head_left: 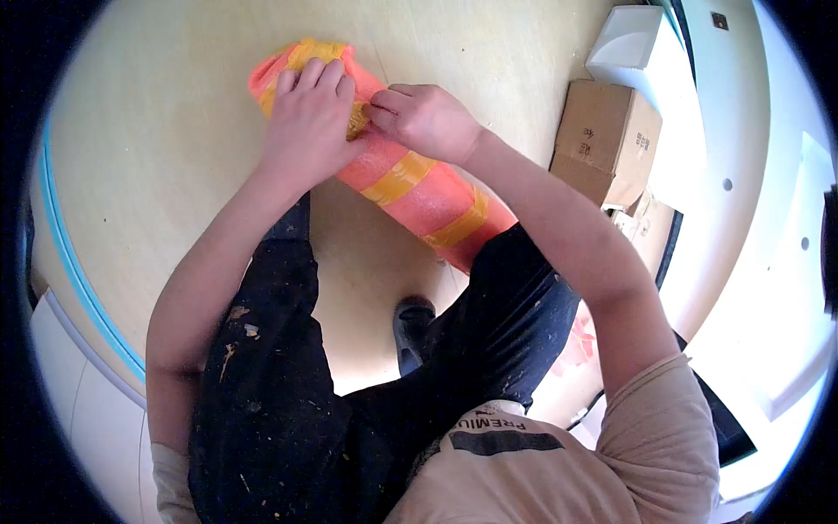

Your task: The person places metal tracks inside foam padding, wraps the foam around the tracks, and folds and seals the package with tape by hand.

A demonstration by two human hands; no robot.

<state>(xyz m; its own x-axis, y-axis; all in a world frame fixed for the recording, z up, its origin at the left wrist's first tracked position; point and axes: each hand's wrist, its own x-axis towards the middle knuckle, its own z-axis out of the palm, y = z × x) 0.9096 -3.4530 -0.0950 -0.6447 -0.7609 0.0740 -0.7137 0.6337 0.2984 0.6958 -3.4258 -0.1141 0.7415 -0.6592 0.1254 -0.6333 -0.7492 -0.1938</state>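
Observation:
A long, orange-pink wrapped roll slants across the middle, bound with several bands of yellow tape. Its lower end passes behind my dark trouser leg. My left hand lies over the upper end of the roll, fingers bent around it and thumb toward the right hand. Close beside it, my right hand is closed, its fingertips pinched at a yellow tape strip on the roll. The exact grip point is partly hidden by the fingers.
Cardboard boxes stand at the right, with a white foam-like box behind them. A pale floor spreads around the roll. Blue edging runs along the left. My shoe is below the roll.

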